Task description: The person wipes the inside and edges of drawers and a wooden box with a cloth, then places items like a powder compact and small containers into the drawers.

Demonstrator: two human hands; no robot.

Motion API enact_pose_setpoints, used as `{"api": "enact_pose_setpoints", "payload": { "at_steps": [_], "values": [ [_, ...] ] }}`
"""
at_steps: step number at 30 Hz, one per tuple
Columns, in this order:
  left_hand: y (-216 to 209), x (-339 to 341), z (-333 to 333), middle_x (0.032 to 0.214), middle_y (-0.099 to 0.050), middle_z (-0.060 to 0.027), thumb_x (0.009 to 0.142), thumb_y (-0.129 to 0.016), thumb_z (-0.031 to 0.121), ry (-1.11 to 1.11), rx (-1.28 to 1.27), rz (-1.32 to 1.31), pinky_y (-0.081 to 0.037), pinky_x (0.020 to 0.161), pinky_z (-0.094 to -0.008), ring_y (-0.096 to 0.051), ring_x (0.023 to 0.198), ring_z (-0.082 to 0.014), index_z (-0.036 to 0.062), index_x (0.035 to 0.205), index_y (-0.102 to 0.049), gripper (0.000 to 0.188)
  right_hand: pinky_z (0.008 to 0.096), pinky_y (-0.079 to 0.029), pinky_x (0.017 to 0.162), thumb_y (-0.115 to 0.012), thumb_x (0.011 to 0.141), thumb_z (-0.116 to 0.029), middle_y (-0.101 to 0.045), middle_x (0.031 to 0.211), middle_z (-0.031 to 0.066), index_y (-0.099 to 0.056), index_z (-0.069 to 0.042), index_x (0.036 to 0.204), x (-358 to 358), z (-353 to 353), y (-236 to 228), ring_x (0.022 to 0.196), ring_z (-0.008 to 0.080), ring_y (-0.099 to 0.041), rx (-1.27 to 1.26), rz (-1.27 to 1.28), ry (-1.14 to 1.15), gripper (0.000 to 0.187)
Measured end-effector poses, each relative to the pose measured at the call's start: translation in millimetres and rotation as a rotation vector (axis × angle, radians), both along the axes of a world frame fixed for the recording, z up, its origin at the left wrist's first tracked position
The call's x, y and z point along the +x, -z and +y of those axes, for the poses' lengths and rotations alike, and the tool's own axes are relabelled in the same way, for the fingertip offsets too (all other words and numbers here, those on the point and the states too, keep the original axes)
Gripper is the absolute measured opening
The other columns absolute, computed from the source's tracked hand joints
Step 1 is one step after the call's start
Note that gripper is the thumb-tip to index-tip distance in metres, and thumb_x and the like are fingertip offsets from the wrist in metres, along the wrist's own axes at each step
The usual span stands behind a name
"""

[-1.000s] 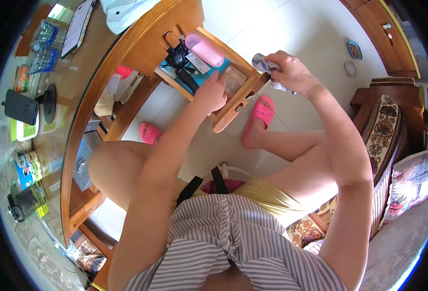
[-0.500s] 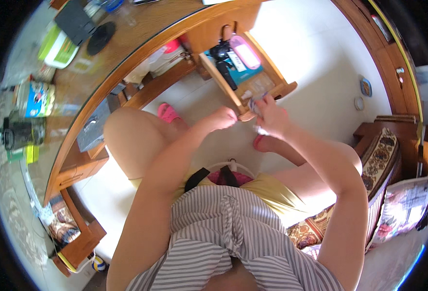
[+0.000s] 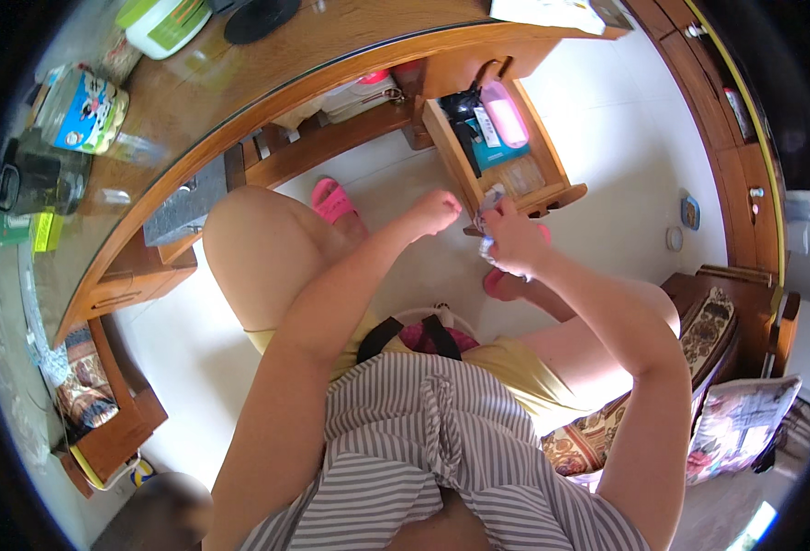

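My right hand (image 3: pixel 518 241) is closed around a crumpled whitish-blue thing, thin like a cloth or wrapper (image 3: pixel 487 248), just off the near edge of a pulled-out wooden drawer (image 3: pixel 546 138). My left hand (image 3: pixel 436 213) is curled shut beside the drawer's near left corner, apart from my right hand; whether anything is pinched in it cannot be made out. Inside the drawer lie a pink case (image 3: pixel 504 115), a flat teal item (image 3: pixel 491 157), black objects (image 3: pixel 461 104) and something clear near the front.
Above the drawer runs a long glass-topped wooden desk (image 3: pixel 331 55) carrying a jar (image 3: pixel 91 110) and a green-white tub (image 3: pixel 164 23). Below it is an open shelf with papers. A cushioned wooden seat (image 3: pixel 698 344) stands right. A blurred person's head (image 3: pixel 166 510) shows lower left.
My left hand has drawn slightly away from the drawer's corner. The right hand keeps hold of the crumpled thing by the drawer front. The whole view has shifted, with a person's head appearing lower left.
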State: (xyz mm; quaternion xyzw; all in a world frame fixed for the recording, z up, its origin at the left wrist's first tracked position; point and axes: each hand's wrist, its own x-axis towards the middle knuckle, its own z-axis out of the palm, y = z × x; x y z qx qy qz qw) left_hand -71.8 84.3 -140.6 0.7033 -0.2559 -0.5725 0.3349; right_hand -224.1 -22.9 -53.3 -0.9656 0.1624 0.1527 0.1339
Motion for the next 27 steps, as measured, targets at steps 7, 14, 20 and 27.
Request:
{"api": "enact_pose_setpoints", "payload": {
  "at_steps": [7,14,20,27],
  "values": [
    [30.1,35.6,20.4,0.087,-0.064,-0.0094,0.088,-0.047,0.018,-0.647,-0.045,0.121,-0.052,0.063,-0.035,-0.061,0.074,-0.0206,0.0062,0.098,-0.06,0.02,0.0418,-0.048,0.086,-0.062,0.069,-0.003,-0.052,0.118,0.0133,-0.058,-0.01,0.116,91.3,-20.8,-3.6,0.105,0.0345,-0.053,0.173,-0.201,-0.163,0.048],
    [41.8,47.1,30.1,0.087,-0.064,-0.0097,0.09,-0.05,0.02,-0.782,-0.004,0.14,-0.052,0.063,-0.0337,-0.061,0.074,-0.0196,0.0066,0.096,-0.059,0.017,0.0378,-0.049,0.087,-0.06,0.07,-0.003,-0.052,0.117,0.0035,-0.063,-0.013,0.109,149.6,-37.7,33.8,0.102,0.0294,-0.05,-0.273,-0.301,-0.322,0.04],
    [33.5,37.9,-1.4,0.072,-0.061,-0.0054,0.088,-0.051,0.017,-0.789,-0.069,0.183,-0.044,0.047,-0.0302,-0.057,0.057,-0.0158,0.0086,0.089,-0.061,0.013,0.0403,-0.049,0.081,-0.058,0.071,-0.004,-0.063,0.099,0.0039,-0.07,-0.014,0.095,98.8,-13.9,26.9,0.093,0.0299,-0.054,-0.264,0.22,-0.431,0.029],
    [56.1,16.6,-25.2,0.086,-0.063,-0.0052,0.087,-0.053,0.021,-0.409,0.014,0.063,-0.048,0.059,-0.0297,-0.058,0.068,-0.0158,0.0097,0.094,-0.059,0.015,0.0291,-0.05,0.076,-0.061,0.076,-0.014,-0.067,0.087,0.0137,-0.064,0.0,0.104,-1.9,-71.7,-24.8,0.083,0.0168,-0.063,0.371,-0.378,0.735,0.032]
  ]
}}
